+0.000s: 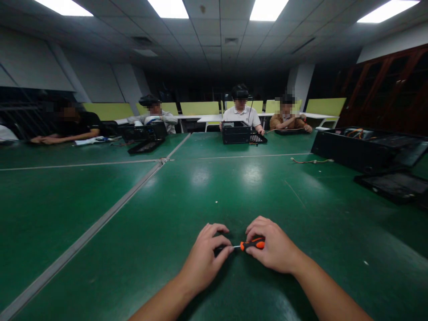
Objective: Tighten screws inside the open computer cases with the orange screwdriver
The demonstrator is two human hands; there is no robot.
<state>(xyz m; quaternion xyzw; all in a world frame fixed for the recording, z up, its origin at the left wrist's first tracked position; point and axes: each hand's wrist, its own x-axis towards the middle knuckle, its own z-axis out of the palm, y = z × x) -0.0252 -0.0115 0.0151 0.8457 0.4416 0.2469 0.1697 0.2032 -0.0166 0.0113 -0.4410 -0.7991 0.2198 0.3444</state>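
Note:
A screwdriver [253,244] with an orange and black handle lies level between my two hands, low over the green table [187,200]. My right hand [272,245] is closed around the handle. The fingers of my left hand [209,249] pinch the metal shaft, its thumb near the middle of the bare part. The shaft's tip is hidden by the left fingers; something dark shows beneath them that I cannot make out.
An opened black computer case [351,149] stands at the right, its panel [391,185] beside it. A thin cable [310,161] lies near. Across the table, several people sit with another case [236,133] and a dark case [147,136]. Grey seams [100,223] cross the tabletop.

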